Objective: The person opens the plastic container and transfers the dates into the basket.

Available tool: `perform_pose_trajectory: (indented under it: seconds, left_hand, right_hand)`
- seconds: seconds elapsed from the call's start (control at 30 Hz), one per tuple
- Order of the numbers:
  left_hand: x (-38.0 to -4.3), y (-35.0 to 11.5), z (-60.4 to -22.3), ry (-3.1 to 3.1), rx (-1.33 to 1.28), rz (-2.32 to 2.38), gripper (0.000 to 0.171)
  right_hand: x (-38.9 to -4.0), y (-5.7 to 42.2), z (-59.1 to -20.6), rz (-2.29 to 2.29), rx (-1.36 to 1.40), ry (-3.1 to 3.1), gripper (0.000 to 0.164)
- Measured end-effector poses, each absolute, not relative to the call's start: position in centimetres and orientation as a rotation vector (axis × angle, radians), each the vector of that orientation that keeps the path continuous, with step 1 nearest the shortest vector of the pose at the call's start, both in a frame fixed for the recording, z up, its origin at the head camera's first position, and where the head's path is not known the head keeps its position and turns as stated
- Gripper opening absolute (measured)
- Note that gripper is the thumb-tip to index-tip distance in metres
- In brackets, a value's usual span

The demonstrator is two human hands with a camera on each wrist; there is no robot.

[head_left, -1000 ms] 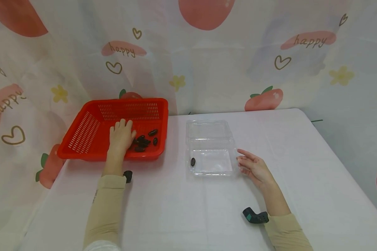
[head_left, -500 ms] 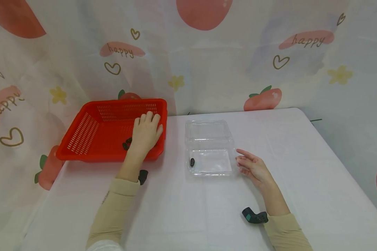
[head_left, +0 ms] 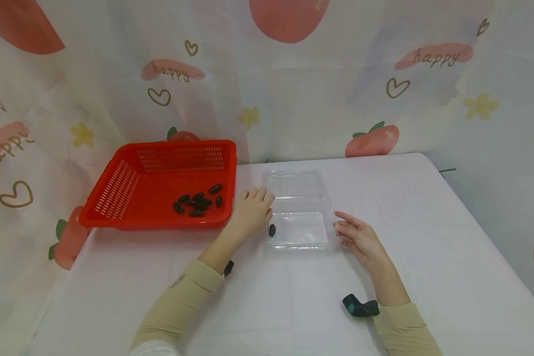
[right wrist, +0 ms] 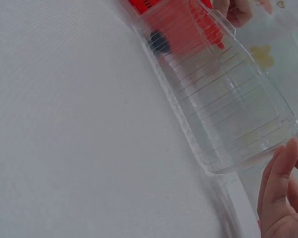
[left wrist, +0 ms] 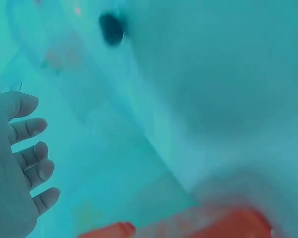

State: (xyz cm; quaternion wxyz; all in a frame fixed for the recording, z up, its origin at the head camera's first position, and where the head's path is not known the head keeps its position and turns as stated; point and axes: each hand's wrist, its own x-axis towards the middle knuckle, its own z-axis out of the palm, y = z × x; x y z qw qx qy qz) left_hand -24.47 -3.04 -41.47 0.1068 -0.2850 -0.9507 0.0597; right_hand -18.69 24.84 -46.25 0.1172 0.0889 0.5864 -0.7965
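A clear plastic hinged box (head_left: pixel 299 228) lies with its lid folded back, a dark oval piece (head_left: pixel 272 230) inside at its left. My left hand (head_left: pixel 252 210) is over the box's left edge, its fingers loosely bent. In the left wrist view the fingertips (left wrist: pixel 39 151) stand apart and nothing shows between them. At the box's right side my right hand (head_left: pixel 358 241) touches the wall with its fingertips; the right wrist view shows a finger (right wrist: pixel 283 171) against the box corner. Several more dark oval pieces (head_left: pixel 196 213), resembling dates, lie in the red basket (head_left: pixel 129 193).
Both the basket and the box stand on a white-covered table (head_left: pixel 267 306), with a printed curtain (head_left: pixel 329 109) behind. A black wrist device (head_left: pixel 360 306) sits by the right sleeve; part of another shows by the left sleeve (head_left: pixel 182 296).
My left hand has moved right, out of the red basket to the box's left edge, uncovering the dark pieces in the basket. The right hand and the box have stayed in place.
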Motion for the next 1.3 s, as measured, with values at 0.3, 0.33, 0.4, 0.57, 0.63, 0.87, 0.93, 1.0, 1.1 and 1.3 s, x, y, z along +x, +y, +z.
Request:
perform_pose_trajectory:
  seconds: [0.3, 0.33, 0.4, 0.57, 0.63, 0.87, 0.93, 1.0, 1.1, 1.3]
  left_hand:
    - [-23.6, -1.2, -43.3, -2.846, -0.960, 0.255, 0.025]
    - [-23.6, -1.1, -43.4, -2.849, -0.970, 0.267, 0.026]
    - [-23.6, -0.8, -43.4, -2.860, -0.985, 0.298, 0.029]
    - [-23.8, -0.2, -43.0, -2.894, -1.044, 0.431, 0.035]
    - [-23.9, 0.0, -42.9, -2.907, -1.074, 0.492, 0.039]
    - [-24.4, 0.5, -43.0, -2.973, -1.121, 0.653, 0.043]
    - [-24.6, 0.5, -43.1, -2.995, -1.117, 0.663, 0.044]
    - [-24.7, 0.6, -43.1, -3.019, -1.108, 0.671, 0.044]
    - [-24.8, 0.7, -43.0, -3.046, -1.091, 0.678, 0.045]
    - [-24.8, 0.7, -43.0, -3.065, -1.080, 0.660, 0.043]
  right_hand:
    - [-18.5, 24.8, -46.1, -2.330, 0.263, 1.710, 0.041]
    - [-18.4, 24.8, -46.0, -2.333, 0.262, 1.707, 0.041]
    - [-18.4, 24.8, -46.0, -2.338, 0.259, 1.701, 0.041]
    - [-18.4, 24.8, -45.9, -2.339, 0.255, 1.698, 0.042]
    - [-18.4, 24.8, -45.9, -2.339, 0.253, 1.698, 0.042]
    - [-18.5, 24.7, -45.9, -2.327, 0.250, 1.719, 0.044]
    - [-18.5, 24.7, -45.9, -2.323, 0.245, 1.726, 0.045]
    - [-18.5, 24.7, -45.9, -2.321, 0.246, 1.730, 0.045]
    - [-18.5, 24.7, -45.9, -2.319, 0.241, 1.738, 0.043]
    - [-18.5, 24.7, -46.0, -2.314, 0.235, 1.749, 0.042]
